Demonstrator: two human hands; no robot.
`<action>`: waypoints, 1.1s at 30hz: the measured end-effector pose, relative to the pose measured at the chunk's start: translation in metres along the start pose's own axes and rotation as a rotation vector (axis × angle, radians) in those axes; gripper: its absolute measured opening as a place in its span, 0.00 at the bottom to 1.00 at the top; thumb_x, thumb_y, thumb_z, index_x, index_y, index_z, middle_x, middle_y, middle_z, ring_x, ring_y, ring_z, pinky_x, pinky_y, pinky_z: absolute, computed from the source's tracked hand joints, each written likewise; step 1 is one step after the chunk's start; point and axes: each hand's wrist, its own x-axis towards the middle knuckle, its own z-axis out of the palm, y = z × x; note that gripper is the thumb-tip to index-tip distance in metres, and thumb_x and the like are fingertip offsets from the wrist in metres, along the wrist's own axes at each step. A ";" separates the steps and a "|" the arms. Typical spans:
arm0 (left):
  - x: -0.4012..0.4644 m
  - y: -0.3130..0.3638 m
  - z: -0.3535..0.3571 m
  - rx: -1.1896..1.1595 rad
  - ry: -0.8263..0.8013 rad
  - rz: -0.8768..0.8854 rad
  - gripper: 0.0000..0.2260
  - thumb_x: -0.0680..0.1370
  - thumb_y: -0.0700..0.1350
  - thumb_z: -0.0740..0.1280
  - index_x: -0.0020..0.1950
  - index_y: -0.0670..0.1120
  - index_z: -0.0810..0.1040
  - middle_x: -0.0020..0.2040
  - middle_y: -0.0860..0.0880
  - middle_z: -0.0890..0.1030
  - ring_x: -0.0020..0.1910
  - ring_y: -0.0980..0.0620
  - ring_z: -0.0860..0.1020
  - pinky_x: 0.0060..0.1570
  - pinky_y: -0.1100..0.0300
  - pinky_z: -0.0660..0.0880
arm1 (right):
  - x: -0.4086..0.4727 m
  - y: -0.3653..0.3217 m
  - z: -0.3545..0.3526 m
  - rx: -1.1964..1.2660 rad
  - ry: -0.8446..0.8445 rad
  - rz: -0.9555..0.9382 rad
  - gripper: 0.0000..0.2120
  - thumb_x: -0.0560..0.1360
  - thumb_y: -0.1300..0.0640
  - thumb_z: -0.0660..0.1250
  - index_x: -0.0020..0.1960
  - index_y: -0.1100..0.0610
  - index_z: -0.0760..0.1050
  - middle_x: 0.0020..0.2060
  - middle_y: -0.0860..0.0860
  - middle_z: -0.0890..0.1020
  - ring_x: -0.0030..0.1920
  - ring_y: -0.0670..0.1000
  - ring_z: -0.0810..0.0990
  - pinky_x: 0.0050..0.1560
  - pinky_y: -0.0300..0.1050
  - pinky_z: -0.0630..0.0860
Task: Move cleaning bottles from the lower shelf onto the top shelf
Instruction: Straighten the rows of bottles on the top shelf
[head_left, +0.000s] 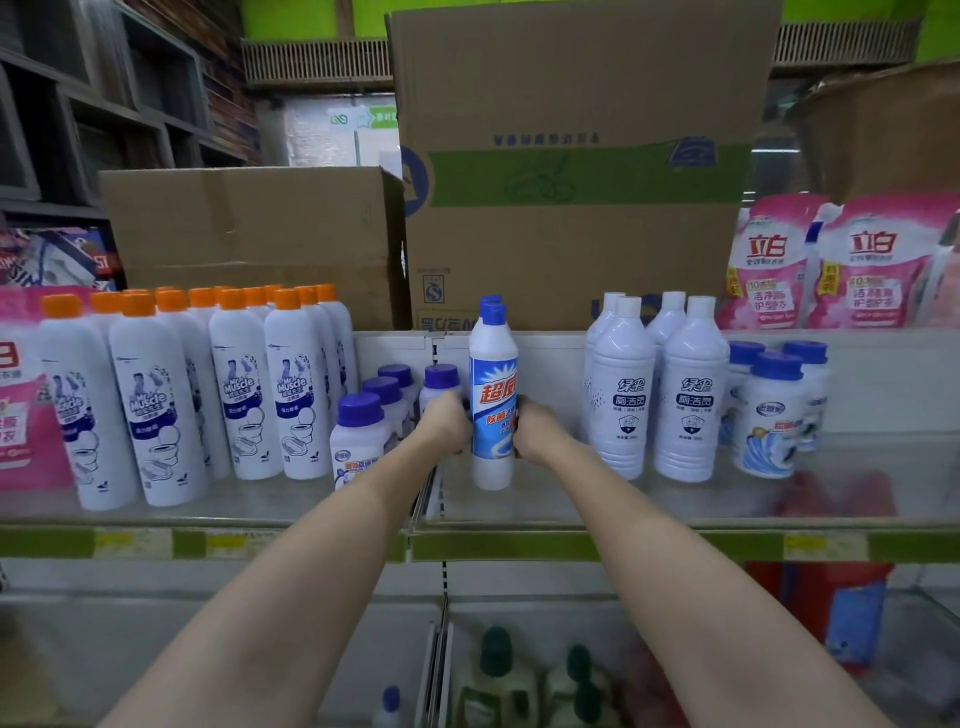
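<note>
Two bare hands at frame centre, one on each side of a single blue-capped bottle: left hand on its left flank, right hand on its right, fingers of both curled round the label and gripping it between them. Bottle upright, white with a blue and red label, base at or just above the top shelf; contact with the shelf not clear. More blue caps directly behind its neck. To the left of the frame, a block of tall white bottles with orange caps, standing upright in rows on the same shelf. Between them and the left hand, short white jars with purple lids, the nearest just beside the left forearm. To the right, four white-capped bottles standing close together, then more short jars with blue lids further right. Pink refill pouches at upper right and another at the far left edge. Behind the shelf, two cardboard boxes, the larger with a green band. At bottom centre, on the lower shelf, dark-green-capped bottles, blurred.
</note>
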 end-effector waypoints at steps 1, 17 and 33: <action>0.005 -0.001 0.001 0.020 0.009 0.035 0.12 0.80 0.35 0.63 0.63 0.41 0.74 0.57 0.42 0.80 0.55 0.43 0.80 0.54 0.52 0.79 | 0.002 0.002 0.001 -0.001 0.002 -0.005 0.13 0.80 0.56 0.66 0.63 0.56 0.72 0.58 0.57 0.81 0.55 0.58 0.81 0.59 0.56 0.80; -0.023 0.004 -0.037 0.308 -0.050 0.226 0.08 0.79 0.42 0.68 0.58 0.44 0.78 0.50 0.47 0.81 0.47 0.50 0.80 0.52 0.52 0.80 | -0.059 0.004 -0.036 -0.104 0.210 0.073 0.11 0.78 0.58 0.65 0.59 0.59 0.77 0.56 0.60 0.81 0.57 0.61 0.79 0.57 0.50 0.77; -0.075 0.049 0.025 0.269 -0.111 0.485 0.09 0.77 0.42 0.67 0.56 0.44 0.80 0.51 0.44 0.83 0.48 0.46 0.80 0.47 0.55 0.77 | -0.135 0.051 -0.097 -0.175 0.313 0.179 0.07 0.77 0.62 0.62 0.53 0.55 0.75 0.54 0.57 0.81 0.56 0.59 0.79 0.56 0.49 0.75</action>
